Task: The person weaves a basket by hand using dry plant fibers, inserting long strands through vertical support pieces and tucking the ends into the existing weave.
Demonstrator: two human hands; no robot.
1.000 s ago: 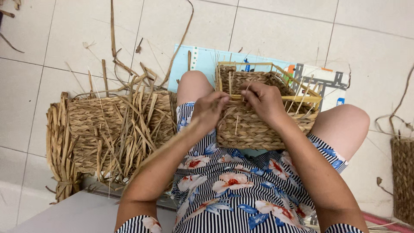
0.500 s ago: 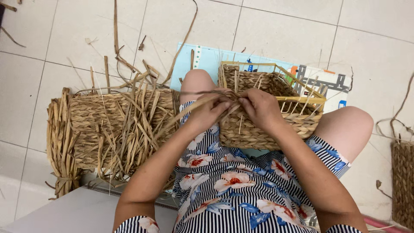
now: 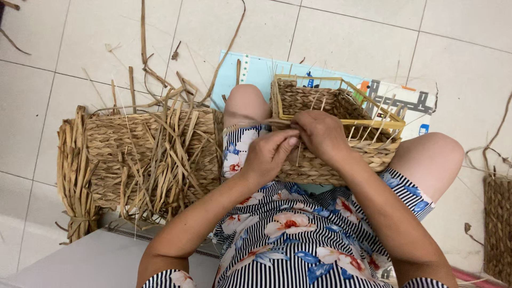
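Half-woven straw basket [image 3: 330,128] on yellow wire frame, hands [image 3: 296,146] pinching strand

Rough woven straw basket [image 3: 330,133] on a metal wire frame [image 3: 368,121]; glossy tiled floor [image 3: 64,48].

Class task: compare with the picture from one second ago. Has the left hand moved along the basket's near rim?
Yes. The left hand has slid down the woven basket wall, nearer the lap; its rim stays put.

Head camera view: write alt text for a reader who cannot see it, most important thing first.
A seated person's left hand and right hand pinch a straw strand at the rim of a half-woven basket resting between their knees. A finished woven basket with loose straw lies on the tiled floor to their left.
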